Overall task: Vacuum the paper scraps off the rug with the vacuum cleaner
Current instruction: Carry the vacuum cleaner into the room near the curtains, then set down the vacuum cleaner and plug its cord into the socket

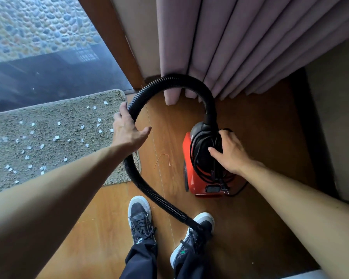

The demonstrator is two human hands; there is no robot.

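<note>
A red and black vacuum cleaner [191,174] stands on the wood floor at centre right, its black power cord [201,150] coiled on top. My right hand [229,153] grips that coiled cord. The black ribbed hose [177,80] arches from the cleaner's top, loops left and runs down to its end by my right shoe. My left hand [127,130] rests against the hose at the rug's right edge, fingers behind it and thumb spread. Several white paper scraps [57,137] lie scattered over the beige shaggy rug [48,158] on the left.
Pink curtains [240,43] hang to the floor just behind the cleaner. A glass door with a wooden frame [113,37] borders the rug's far side. My two dark sneakers [140,216] stand at the bottom centre. A wall or furniture edge [334,127] closes the right side.
</note>
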